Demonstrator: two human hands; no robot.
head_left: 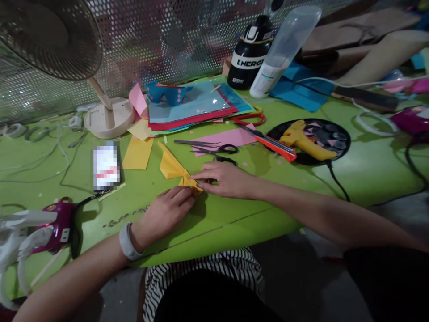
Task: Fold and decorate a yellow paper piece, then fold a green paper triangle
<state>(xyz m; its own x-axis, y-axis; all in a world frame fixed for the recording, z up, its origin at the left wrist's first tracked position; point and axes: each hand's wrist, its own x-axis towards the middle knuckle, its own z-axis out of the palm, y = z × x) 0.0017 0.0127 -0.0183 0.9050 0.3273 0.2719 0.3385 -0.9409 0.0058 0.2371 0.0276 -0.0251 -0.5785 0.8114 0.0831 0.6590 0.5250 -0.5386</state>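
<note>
A folded yellow paper piece (171,164) lies on the green tabletop, its long pointed wing stretching up and left. My left hand (169,210) presses its lower edge with curled fingers. From the right, my right hand (226,180) pinches the same paper near its right corner; the fingertips of both hands nearly meet there and cover part of the folds. Just beyond my right hand rest black-handled scissors (228,149) and grey tweezers (197,143). A pink paper strip (231,137) lies beneath them.
A yellow hot glue gun (310,142) sits on a round black tray beside an orange utility knife (276,147). Behind are stacked coloured sheets (194,107), blue paper glasses (169,95) and a black bottle (250,58). At left stand a fan (109,117), phone (106,166) and purple power strip (58,226).
</note>
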